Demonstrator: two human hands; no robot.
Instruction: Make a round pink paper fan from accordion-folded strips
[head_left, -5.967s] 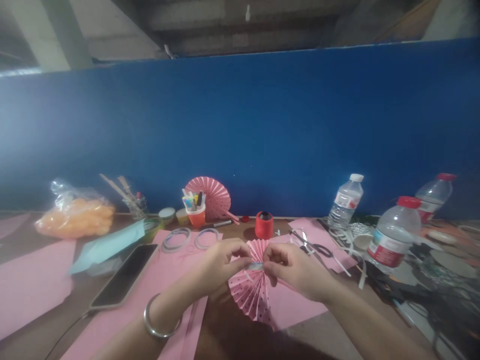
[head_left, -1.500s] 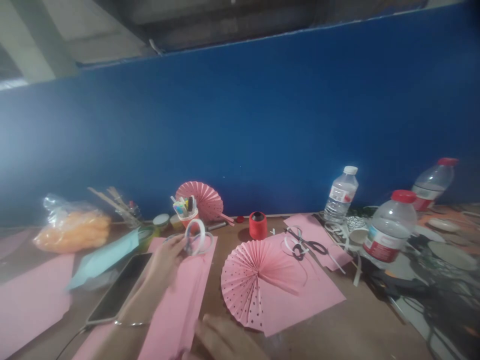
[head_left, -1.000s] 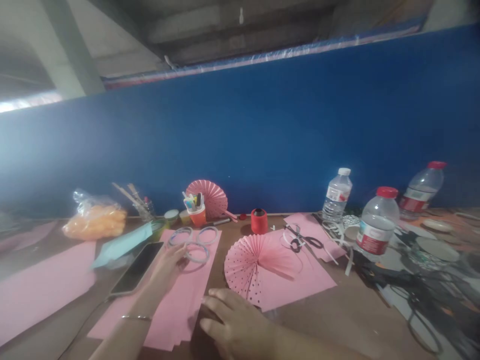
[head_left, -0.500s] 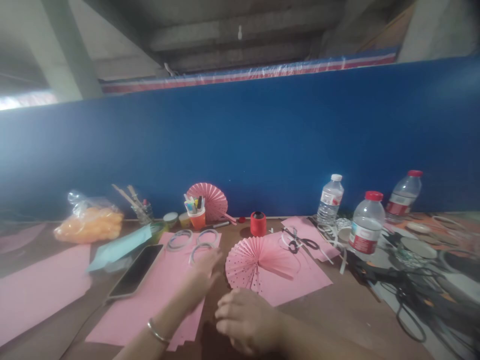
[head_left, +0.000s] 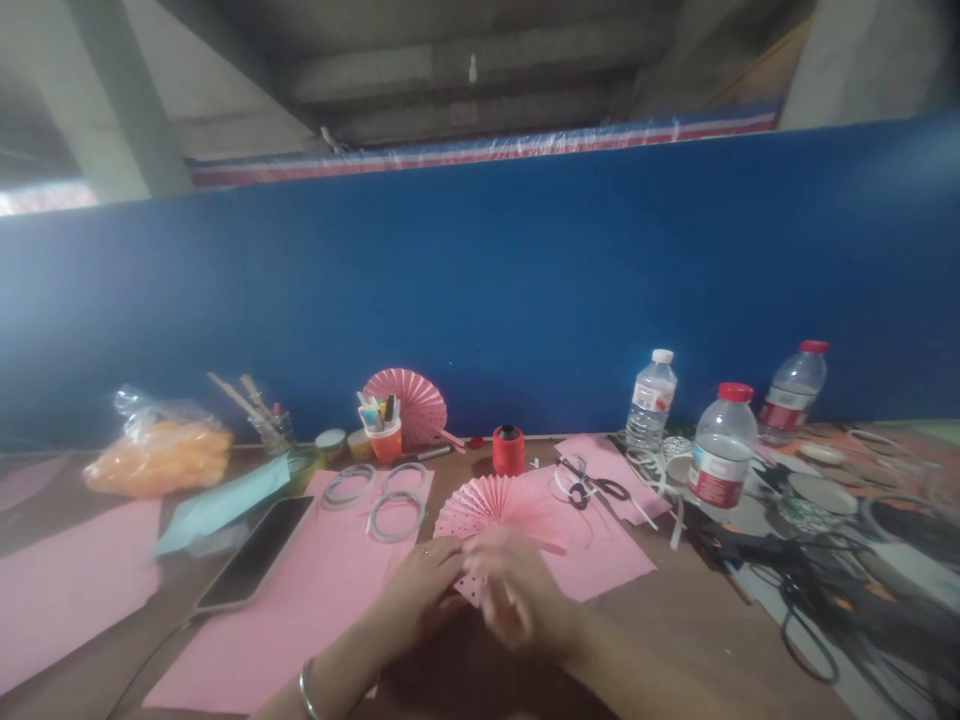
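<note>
A pink pleated paper fan (head_left: 487, 505) with dark dots lies partly spread on a pink paper sheet (head_left: 611, 555). At its near left edge, my left hand (head_left: 424, 585), wearing a ring and a bangle, has its fingers closed on the fan. My right hand (head_left: 517, 590) is over the fan's near part, right beside the left fingertips. Its fingers look bent, but motion blurs them, and whether they grip the paper cannot be made out. Both hands hide the fan's near side. Black scissors (head_left: 592, 485) lie on the sheet to the right.
Tape rolls (head_left: 397, 515) and a phone (head_left: 259, 555) lie left. Behind are a cup of pens (head_left: 385, 438), a second pink fan (head_left: 412, 400) and a red thread spool (head_left: 508, 452). Water bottles (head_left: 724, 445) and tangled cables (head_left: 810, 570) occupy the right. A blue partition (head_left: 480, 280) borders the back.
My left hand has moved from beside the tape rolls to the fan's near edge. My right hand has shifted up and forward over the fan. The view has turned slightly.
</note>
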